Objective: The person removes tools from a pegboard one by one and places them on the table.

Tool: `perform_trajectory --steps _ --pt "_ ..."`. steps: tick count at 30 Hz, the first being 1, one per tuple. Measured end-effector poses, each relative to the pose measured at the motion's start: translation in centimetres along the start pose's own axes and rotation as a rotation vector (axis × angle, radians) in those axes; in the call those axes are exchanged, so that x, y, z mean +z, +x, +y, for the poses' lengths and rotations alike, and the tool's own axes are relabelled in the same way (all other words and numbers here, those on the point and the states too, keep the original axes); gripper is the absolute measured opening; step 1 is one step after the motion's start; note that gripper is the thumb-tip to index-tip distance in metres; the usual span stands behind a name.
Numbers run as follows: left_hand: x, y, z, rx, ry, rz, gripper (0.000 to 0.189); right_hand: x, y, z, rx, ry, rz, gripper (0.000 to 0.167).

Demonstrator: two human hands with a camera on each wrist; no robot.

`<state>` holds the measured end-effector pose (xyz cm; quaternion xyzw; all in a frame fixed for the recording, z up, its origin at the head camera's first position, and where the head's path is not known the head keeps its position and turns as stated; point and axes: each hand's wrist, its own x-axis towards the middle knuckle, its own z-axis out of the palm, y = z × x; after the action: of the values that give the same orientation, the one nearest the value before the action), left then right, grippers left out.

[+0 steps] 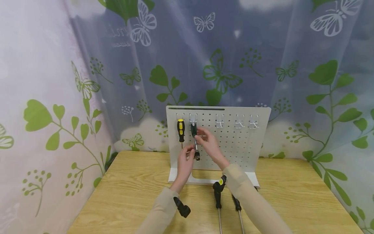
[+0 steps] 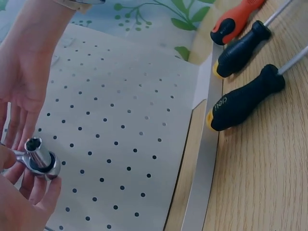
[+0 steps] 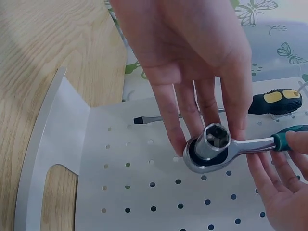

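Note:
A ratchet wrench (image 1: 194, 130) with a dark green handle and a chrome socket (image 3: 213, 141) on its head hangs downward in front of the white pegboard (image 1: 233, 143). Its handle top overlaps the second hook from the left. My right hand (image 1: 209, 143) pinches the green handle, thumb in front and fingers behind. Lower down, my left hand (image 1: 185, 162) holds the head end, thumb by the shiny neck and fingers behind the head. Just left of the wrench, a yellow-and-black screwdriver (image 1: 181, 130) hangs on the pegboard, its flat tip (image 3: 139, 120) pointing down.
Three more hooks (image 1: 239, 123) line the pegboard's right side. On the wooden table (image 1: 137, 182) lie black-handled screwdrivers (image 2: 245, 98) and an orange-and-black handle (image 2: 236, 21), by the board's white base (image 1: 172, 177). A printed curtain (image 1: 181, 48) hangs behind.

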<state>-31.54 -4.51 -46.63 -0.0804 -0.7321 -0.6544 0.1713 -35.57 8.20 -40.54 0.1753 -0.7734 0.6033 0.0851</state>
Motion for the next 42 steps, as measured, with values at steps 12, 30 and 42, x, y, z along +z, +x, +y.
perform_trajectory --steps 12,30,42 --pt "-1.1 -0.7 1.4 -0.092 -0.105 -0.047 0.027 0.1 0.0 -0.8 0.02 0.008 0.013 0.042" --pt "-2.6 -2.2 4.0 -0.154 -0.168 -0.089 0.026 -0.2 -1.7 -2.7 -0.009 0.091 0.009 0.04" --pt "-3.1 -3.6 4.7 -0.156 -0.169 -0.143 0.028 -0.4 -3.4 -3.0 -0.024 0.11 0.006 0.04"
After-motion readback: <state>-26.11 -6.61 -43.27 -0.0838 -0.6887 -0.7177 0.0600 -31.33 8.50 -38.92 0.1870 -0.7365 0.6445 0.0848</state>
